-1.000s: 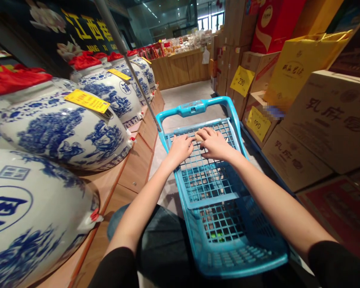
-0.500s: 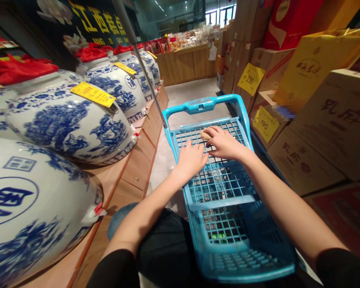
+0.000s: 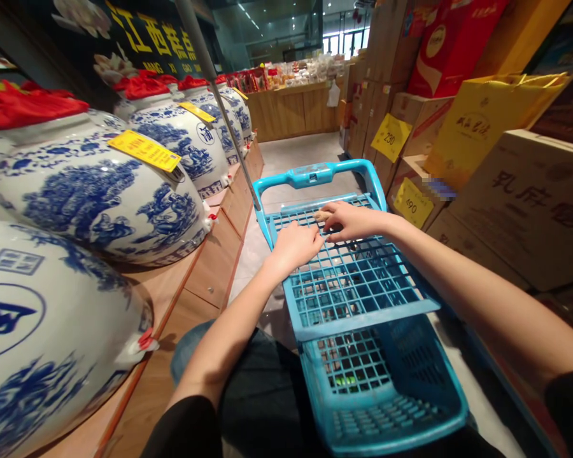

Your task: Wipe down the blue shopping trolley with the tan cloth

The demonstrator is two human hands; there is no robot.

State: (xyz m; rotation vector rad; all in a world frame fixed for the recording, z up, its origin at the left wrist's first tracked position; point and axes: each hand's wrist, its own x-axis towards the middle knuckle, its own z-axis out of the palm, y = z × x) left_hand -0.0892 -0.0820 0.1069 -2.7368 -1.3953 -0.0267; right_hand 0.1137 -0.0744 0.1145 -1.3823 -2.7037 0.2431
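Note:
A blue plastic shopping cart (image 3: 386,439) stands before me, with a blue mesh panel (image 3: 358,296) lying across its upper part. On that panel rests my left hand (image 3: 297,245), its fingers bent down over the bars. Just to the right, and almost touching it, my right hand (image 3: 356,221) reaches in from the side with curled fingers. Between its thumb and forefinger shows a small tan thing (image 3: 321,215); its kind is unclear. The cart's handle (image 3: 315,173) is beyond both hands. A bit of green (image 3: 346,381) shows through the mesh lower down.
Large blue-and-white porcelain jars (image 3: 90,197) with red cloth tops line a wooden ledge (image 3: 186,280) on the left. Stacked cartons (image 3: 544,197), a yellow bag (image 3: 487,124) and price cards (image 3: 390,137) crowd the right. A counter with packaged goods (image 3: 291,79) stands ahead.
The mesh panel's near edge has swung up at its right end. Both hands have shifted slightly left, and my left fingers are more bent. The view has moved a little.

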